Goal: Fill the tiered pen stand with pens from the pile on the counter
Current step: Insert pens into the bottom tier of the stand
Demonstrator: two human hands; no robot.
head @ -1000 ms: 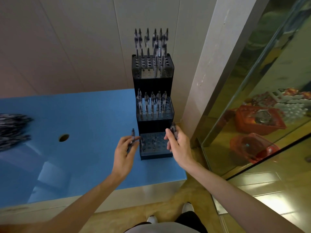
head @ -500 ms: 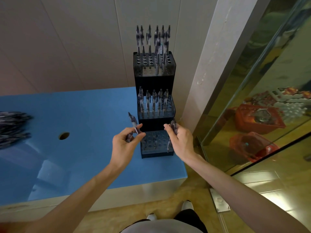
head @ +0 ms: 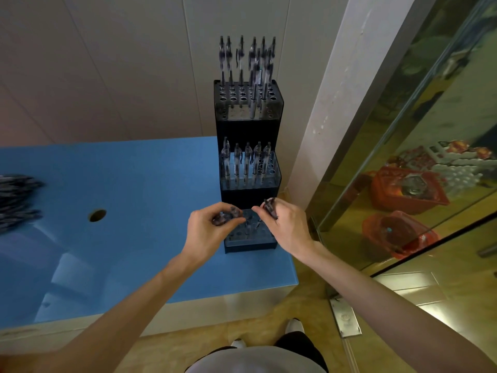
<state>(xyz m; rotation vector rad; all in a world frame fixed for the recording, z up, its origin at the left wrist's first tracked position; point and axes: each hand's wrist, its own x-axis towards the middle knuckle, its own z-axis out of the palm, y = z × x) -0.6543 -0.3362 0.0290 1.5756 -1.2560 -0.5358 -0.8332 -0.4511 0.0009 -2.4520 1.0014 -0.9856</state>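
The blue bench fills the left and centre of the view, with a round hole in its top out at nine o'clock from the hands. At the bench's right end, against the pale wall, stands the black tiered pen stand, climbing in three steps toward twelve o'clock. The top tier carries a back row of upright pens plus a few more toward its right side. The middle tier holds a row of five clear pens standing upright. The bottom tier, nearest the person at six o'clock of the stand, shows mostly open holes, with a couple of pens standing in it between the two hands.

At the far nine o'clock edge lies the pen pile, dark and blurred, well apart from the stand. To three o'clock, a glass partition shows red baskets behind it.

Now the hands, both over the bottom tier. The left hand has its fingers curled around a small bunch of pens. The right hand pinches a dark pen between thumb and fingers, just above the tier's right side.
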